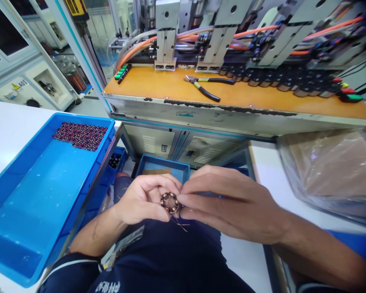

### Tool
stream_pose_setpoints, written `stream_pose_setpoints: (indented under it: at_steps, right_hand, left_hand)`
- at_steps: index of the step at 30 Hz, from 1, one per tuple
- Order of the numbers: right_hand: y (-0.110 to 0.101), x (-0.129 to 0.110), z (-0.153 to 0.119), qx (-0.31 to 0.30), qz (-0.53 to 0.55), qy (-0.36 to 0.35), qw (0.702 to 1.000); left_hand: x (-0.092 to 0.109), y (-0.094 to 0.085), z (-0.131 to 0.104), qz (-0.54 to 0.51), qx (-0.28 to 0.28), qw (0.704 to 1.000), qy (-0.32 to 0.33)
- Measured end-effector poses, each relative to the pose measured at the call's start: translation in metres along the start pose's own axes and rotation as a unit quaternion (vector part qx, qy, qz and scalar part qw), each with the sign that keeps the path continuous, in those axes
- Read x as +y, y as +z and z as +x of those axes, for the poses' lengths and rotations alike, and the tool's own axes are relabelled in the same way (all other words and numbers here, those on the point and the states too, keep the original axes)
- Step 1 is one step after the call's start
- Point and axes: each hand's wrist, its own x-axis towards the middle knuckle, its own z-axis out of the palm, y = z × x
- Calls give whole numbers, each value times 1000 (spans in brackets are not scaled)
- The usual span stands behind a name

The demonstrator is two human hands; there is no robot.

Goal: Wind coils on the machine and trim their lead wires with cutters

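A small ring-shaped coil part (170,202) with copper windings is held in front of my body, its open face turned toward the camera. My left hand (149,198) grips it from the left, with the thumb along its lower edge and the fingers behind it. At its right side, my right hand (228,201) has its fingertips pressed together against the edge of the part. Thin copper wire ends (181,224) hang below the ring. Whether the right fingertips pinch the ring itself or a wire cannot be made out.
A blue tray (33,179) with rows of small dark-red parts (81,135) stands left. Pliers (205,84) lie on the orange machine ledge (171,87), beside a row of dark cylindrical parts (274,79). Plastic-wrapped cardboard (332,167) is at right. A smaller blue tray (184,167) sits beyond my hands.
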Motion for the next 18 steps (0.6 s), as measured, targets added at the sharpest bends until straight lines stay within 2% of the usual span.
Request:
stream_pose_setpoints:
  at_steps: [6,13,18]
  right_hand:
    - [1,2,-3,6,12,7,1000]
    - [6,3,-8,33,19,16,999]
    - [11,0,-12,72,7,34,997]
  left_hand:
    - [-1,0,1,-23,-21,999,-20]
    - [-3,-1,4,-19,-6,999,-26]
    - [-2,-1,6,41,2,999,23]
